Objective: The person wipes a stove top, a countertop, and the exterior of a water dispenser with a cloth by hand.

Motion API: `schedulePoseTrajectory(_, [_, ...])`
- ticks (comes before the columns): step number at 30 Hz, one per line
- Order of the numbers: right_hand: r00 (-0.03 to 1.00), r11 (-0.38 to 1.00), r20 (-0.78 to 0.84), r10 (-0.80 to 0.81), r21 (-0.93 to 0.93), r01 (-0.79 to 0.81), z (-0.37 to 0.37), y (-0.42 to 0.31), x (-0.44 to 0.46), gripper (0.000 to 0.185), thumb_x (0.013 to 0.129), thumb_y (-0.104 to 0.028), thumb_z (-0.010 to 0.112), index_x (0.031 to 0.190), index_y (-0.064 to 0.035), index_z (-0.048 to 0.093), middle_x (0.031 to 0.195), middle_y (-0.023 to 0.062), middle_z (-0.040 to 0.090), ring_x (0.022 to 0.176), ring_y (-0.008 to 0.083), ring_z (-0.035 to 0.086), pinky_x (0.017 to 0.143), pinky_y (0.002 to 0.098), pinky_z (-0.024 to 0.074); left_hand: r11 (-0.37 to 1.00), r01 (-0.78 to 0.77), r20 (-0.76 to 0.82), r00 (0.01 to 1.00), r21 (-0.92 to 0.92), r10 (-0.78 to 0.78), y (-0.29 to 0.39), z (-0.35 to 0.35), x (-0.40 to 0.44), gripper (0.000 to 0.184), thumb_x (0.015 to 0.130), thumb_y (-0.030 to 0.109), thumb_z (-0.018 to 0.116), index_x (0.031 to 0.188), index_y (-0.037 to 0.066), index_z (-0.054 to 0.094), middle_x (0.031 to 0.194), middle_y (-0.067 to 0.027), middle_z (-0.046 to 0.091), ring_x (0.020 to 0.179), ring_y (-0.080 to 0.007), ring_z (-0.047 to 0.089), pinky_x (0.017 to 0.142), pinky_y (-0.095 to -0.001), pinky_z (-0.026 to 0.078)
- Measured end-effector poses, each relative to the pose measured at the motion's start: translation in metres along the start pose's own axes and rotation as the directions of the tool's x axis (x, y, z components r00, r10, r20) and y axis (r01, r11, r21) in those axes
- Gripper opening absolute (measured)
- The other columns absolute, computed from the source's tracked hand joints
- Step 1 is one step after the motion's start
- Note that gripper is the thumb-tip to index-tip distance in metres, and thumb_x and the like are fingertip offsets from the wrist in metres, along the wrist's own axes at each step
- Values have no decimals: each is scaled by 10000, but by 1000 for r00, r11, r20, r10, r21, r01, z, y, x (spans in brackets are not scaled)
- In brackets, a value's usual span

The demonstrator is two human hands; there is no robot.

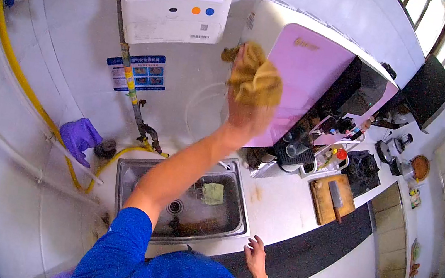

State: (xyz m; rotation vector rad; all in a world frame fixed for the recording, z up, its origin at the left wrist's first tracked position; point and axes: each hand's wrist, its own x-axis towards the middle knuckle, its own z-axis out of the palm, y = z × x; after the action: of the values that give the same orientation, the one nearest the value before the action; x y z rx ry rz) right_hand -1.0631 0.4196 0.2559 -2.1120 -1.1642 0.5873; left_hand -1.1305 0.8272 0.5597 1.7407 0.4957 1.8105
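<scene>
My left hand [248, 111] is raised over the sink and wrapped round a crumpled brown cloth [257, 79]. It holds the cloth at the left side of a white wall-mounted appliance [312, 55] with a pink front panel. The cloth overlaps the panel's edge, and most of my fingers are hidden or blurred. Lower down, my right hand [256, 257] is by the front edge of the white counter [267, 201], its fingers apart and nothing in them.
A steel sink [248, 224] with a pale green cloth [212, 193] inside lies below my left arm. A cutting board [319, 205] with a cleaver [335, 194] is on the counter. At left are a gas meter [173, 20], a yellow hose [16, 64] and a purple cloth [77, 138].
</scene>
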Motion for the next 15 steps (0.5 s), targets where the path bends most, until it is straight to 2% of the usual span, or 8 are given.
schedulePoseTrajectory(1, [1000,1000,17,11,22,-11,0,-3,3,368,904,-119,652,1234,38,604,1437,213,463,1098,312,652,902,388,559,928,-222,-23,971,300,240,21,-6,23,333,875,141,572,1191,36,561,1106,-171,617,1057,-357,587,961,-487,449])
schedulePoseTrajectory(2, [1000,1000,15,9,29,-9,1,-4,4,368,904,-119,652,1234,38,604,1437,213,463,1098,312,652,902,388,559,722,-394,27,887,568,462,38,-10,43,351,916,169,529,1244,52,567,1150,-148,613,1037,-309,608,912,-446,493])
schedulePoseTrajectory(3, [999,999,29,20,47,-21,2,-4,6,368,903,-119,654,1233,37,605,1429,212,471,1098,310,653,900,388,561,718,-401,32,884,569,467,49,-13,60,351,916,169,529,1244,52,567,1150,-148,613,1037,-309,608,912,-446,493])
schedulePoseTrajectory(6, [997,997,66,25,64,-29,8,1,8,370,899,-118,661,1232,34,606,1417,210,484,1095,309,655,895,388,564,530,-523,260,830,667,493,52,-17,99,389,917,153,528,1282,21,544,1234,-189,592,1179,-395,531,1018,-546,412])
schedulePoseTrajectory(7, [996,998,89,23,59,-28,10,3,9,372,896,-118,665,1232,32,608,1411,209,489,1092,310,656,893,388,565,526,-529,261,826,666,499,44,-15,98,389,917,153,528,1282,21,544,1234,-189,592,1179,-395,531,1018,-546,412])
schedulePoseTrajectory(8, [997,1000,78,-3,24,2,11,3,9,377,895,-123,670,1236,25,609,1402,207,497,1083,308,661,889,387,568,617,-505,170,837,603,519,40,-14,92,353,910,175,559,1238,45,567,1204,-201,601,1180,-393,537,1041,-548,398])
schedulePoseTrajectory(10, [996,999,84,4,38,-8,16,6,6,378,896,-126,670,1237,24,610,1399,207,498,1078,309,663,888,387,568,875,-372,159,928,309,338,35,-23,66,337,924,218,587,1223,64,568,1254,-235,567,1246,-409,499,1110,-529,346])
schedulePoseTrajectory(15, [990,995,122,65,64,-73,24,15,2,399,887,-172,685,1242,-1,617,1414,196,497,1092,325,658,884,396,562,867,-275,258,950,415,177,-58,-26,-41,271,908,158,599,1136,17,559,1203,-213,584,1130,-379,574,965,-473,480])
